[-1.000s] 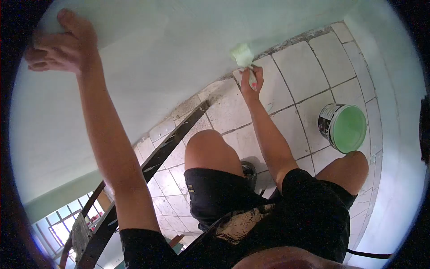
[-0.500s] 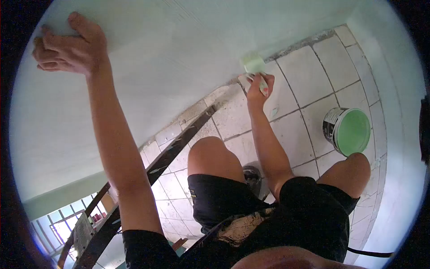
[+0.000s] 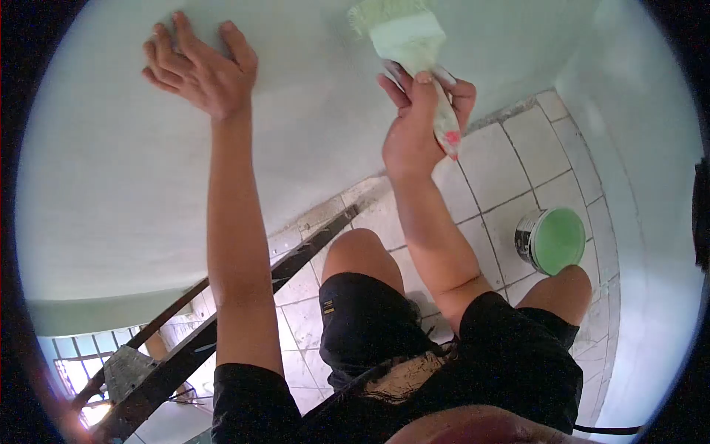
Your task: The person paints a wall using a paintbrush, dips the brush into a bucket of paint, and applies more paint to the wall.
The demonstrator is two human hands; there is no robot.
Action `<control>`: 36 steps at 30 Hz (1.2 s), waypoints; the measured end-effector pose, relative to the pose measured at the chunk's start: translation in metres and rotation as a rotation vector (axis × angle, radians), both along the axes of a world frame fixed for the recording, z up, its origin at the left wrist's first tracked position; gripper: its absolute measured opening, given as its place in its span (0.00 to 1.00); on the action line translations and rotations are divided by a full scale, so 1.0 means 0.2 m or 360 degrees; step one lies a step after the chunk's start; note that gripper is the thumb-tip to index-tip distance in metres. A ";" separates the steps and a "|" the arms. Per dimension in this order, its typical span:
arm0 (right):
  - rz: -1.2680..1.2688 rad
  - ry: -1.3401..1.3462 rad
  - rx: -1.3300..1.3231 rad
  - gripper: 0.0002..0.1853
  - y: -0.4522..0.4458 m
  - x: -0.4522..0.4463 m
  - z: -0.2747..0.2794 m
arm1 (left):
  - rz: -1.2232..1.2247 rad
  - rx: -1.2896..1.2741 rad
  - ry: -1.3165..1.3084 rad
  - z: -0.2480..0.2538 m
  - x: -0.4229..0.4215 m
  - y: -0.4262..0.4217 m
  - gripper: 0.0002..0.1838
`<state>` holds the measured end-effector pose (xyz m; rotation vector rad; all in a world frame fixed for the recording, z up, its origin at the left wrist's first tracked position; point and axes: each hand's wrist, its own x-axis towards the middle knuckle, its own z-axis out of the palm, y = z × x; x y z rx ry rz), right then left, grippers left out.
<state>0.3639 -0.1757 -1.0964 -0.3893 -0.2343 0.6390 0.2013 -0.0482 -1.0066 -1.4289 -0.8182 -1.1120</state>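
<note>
My right hand (image 3: 421, 122) is closed round the handle of a wide paintbrush (image 3: 409, 41), thumb on top. The brush points away from me, its pale green bristles at the pale green wall (image 3: 310, 126); whether they press on it I cannot tell. Red marks show at the handle's end. At upper left my left hand (image 3: 203, 66) rests against the same wall, fingers spread and holding nothing. A bucket of green paint (image 3: 560, 240) stands on the floor to the right, beside my knee.
Light floor tiles (image 3: 484, 166) with dark joints run along the wall's foot. A dark, paint-spotted beam (image 3: 314, 248) slants across the lower left, near a small stained board (image 3: 129, 374). Another wall (image 3: 658, 222) rises at right. A barred window (image 3: 81, 362) glows at lower left.
My right hand has lifted the paintbrush from the wall's foot to higher on the wall. My left hand has shifted right in view, its fingers more spread. The view has tilted a little.
</note>
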 end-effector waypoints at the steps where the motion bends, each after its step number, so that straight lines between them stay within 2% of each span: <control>1: -0.0001 -0.0056 0.0028 0.12 0.01 0.01 -0.01 | 0.0049 -0.0027 -0.0015 0.00 0.00 -0.01 0.30; 4: -0.0043 -0.0457 -0.0273 0.09 0.12 -0.03 -0.39 | 0.0071 -0.0102 -0.0078 -0.01 0.03 -0.04 0.30; 5: -0.0052 -0.0562 -0.0372 0.08 0.14 -0.05 -0.60 | 0.0054 -0.0054 -0.0090 -0.01 0.03 -0.05 0.30; 6: -0.0124 -0.0926 -0.0532 0.08 0.14 -0.04 -0.92 | 0.0059 -0.0096 -0.0096 -0.01 0.03 -0.06 0.30; 7: -0.0020 -0.0634 -0.0490 0.08 0.08 -0.05 -0.98 | 0.0064 -0.0140 -0.0100 -0.01 0.03 -0.06 0.30; 8: -0.0097 -0.0729 -0.0719 0.07 0.05 -0.04 -1.07 | 0.0052 -0.0097 -0.0115 -0.01 0.04 -0.06 0.30; 9: 0.0068 -0.0384 -0.0740 0.07 0.01 -0.04 -1.17 | 0.0035 -0.0112 -0.0119 -0.02 0.04 -0.07 0.30; 11: 0.0106 -0.0414 -0.0968 0.08 0.02 0.02 -1.47 | 0.0008 -0.0097 -0.0130 -0.02 0.04 -0.08 0.30; 12: 0.0091 -0.0425 -0.0943 0.08 0.06 0.04 -1.44 | -0.0005 -0.0137 -0.0137 -0.02 0.03 -0.08 0.30; 14: 0.0361 0.0195 -0.0532 0.09 0.15 0.11 -1.37 | -0.0034 -0.0166 -0.0170 -0.01 0.03 -0.08 0.30; 15: 0.0036 -0.0475 -0.0781 0.11 0.25 0.09 -1.33 | -0.0012 -0.0178 -0.0162 -0.02 0.02 -0.08 0.30; 17: 0.0206 0.0017 -0.0707 0.13 0.20 0.10 -0.54 | 0.0001 -0.0207 -0.0172 -0.01 0.02 -0.10 0.31; 18: 0.0219 -0.0158 -0.0585 0.13 0.18 0.12 -0.30 | 0.0009 -0.0198 -0.0169 -0.01 0.03 -0.10 0.30; 19: 0.0262 -0.0142 -0.0369 0.14 0.12 0.11 0.01 | 0.0019 -0.0190 -0.0162 -0.01 0.03 -0.10 0.30; 20: 0.0171 -0.0279 -0.0262 0.14 0.10 0.11 0.21 | 0.0021 -0.0222 -0.0169 0.00 0.03 -0.10 0.30; 21: 0.0138 -0.0202 -0.0115 0.14 0.08 0.10 0.39 | 0.0005 -0.0177 -0.0156 0.00 0.04 -0.10 0.30; 22: 0.0150 -0.0255 0.0118 0.14 0.08 0.11 0.51 | -0.0011 -0.0142 -0.0137 -0.01 0.03 -0.10 0.29; 24: 0.0133 -0.0362 0.0329 0.13 0.05 0.15 0.67 | 0.0012 -0.0153 -0.0148 0.00 0.04 -0.09 0.27; 27: 0.0077 -0.0563 0.0241 0.12 0.10 0.20 0.51 | 0.0031 -0.0095 -0.0154 -0.01 0.04 -0.07 0.26; 28: 0.0055 -0.0583 0.0086 0.11 0.13 0.21 0.36 | 0.0038 -0.0052 -0.0148 -0.02 0.04 -0.07 0.26; 33: 0.0080 -0.0422 -0.0461 0.12 0.14 0.30 -0.80 | -0.0062 -0.0052 -0.0157 -0.02 0.04 -0.05 0.27; 36: 0.0065 -0.0453 -0.0655 0.11 0.13 0.30 -1.38 | -0.0149 -0.0033 -0.0137 -0.01 0.04 -0.04 0.28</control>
